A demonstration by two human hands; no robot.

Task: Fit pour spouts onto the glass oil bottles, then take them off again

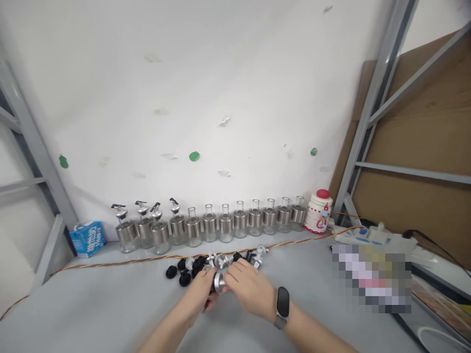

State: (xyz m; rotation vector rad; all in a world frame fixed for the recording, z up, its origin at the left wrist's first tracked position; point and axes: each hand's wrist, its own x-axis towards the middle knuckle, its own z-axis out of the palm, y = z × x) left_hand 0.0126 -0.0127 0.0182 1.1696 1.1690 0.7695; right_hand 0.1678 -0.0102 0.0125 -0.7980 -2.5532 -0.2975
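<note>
Near the middle of the table, my left hand is closed around the black and silver base of a bottle pourer. The fingers of my right hand pinch its other end, and they hide part of it. Just beyond both hands lies a loose pile of black stoppers, silver spout parts and clear plastic pieces. Along the wall stands a row of glass bottles with steel sleeves. Those at the left, such as one bottle, carry pourers; the others, such as another bottle, have bare necks.
A blue carton stands at the row's left end, a cream jar with a red lid at its right. A twisted red and yellow wire crosses the table behind the pile. Blurred-out items and cables lie at the right.
</note>
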